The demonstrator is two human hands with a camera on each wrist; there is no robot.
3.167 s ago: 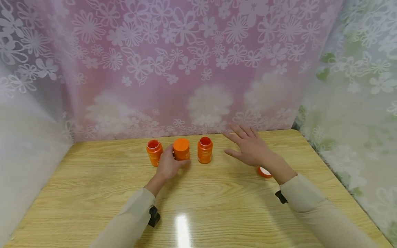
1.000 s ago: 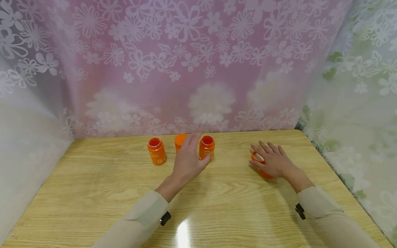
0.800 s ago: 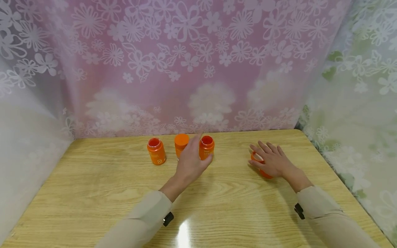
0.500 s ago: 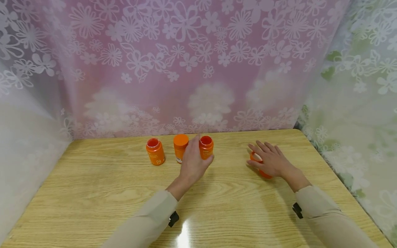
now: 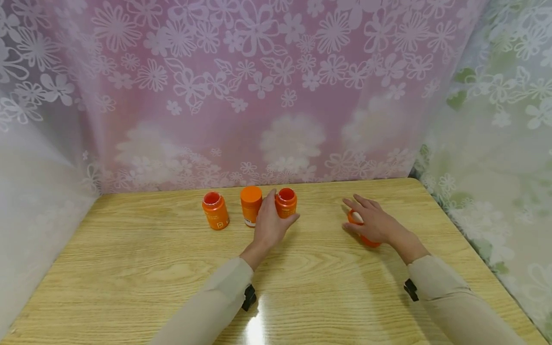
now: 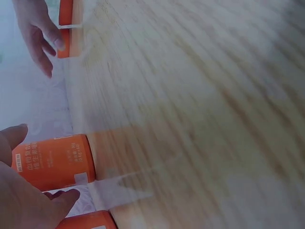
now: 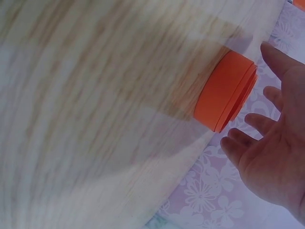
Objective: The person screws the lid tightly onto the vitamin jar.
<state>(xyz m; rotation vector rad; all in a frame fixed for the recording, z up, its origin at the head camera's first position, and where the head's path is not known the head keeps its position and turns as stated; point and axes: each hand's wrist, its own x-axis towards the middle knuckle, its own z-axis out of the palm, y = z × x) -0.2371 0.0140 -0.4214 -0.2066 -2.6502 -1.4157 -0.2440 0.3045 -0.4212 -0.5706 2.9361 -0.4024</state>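
My left hand [image 5: 269,226] reaches around the right-hand open bottle [image 5: 287,203], orange with a red mouth. In the left wrist view, that bottle [image 6: 55,162] stands between the spread thumb and fingers, with slim gaps visible beside it. Just left of the hand is an orange bottle with its lid on [image 5: 251,206]. Farther left stands another uncapped orange bottle [image 5: 215,211]. My right hand [image 5: 376,223] hovers with fingers spread over two orange lids, one lid [image 5: 355,216] showing a white inside, the other lid [image 5: 371,243] partly hidden. In the right wrist view, one lid [image 7: 224,90] lies before the fingers.
A wood-grain table [image 5: 172,278] carries everything. Behind it hangs a pink flowered curtain [image 5: 293,105], and a pale green curtain [image 5: 496,191] borders the right side. The three bottles stand in a row near the back edge.
My left hand has left the capped bottle and moved right to the open one, closing in on it. My right hand has come down over the lids, its fingers shifting only slightly lately.
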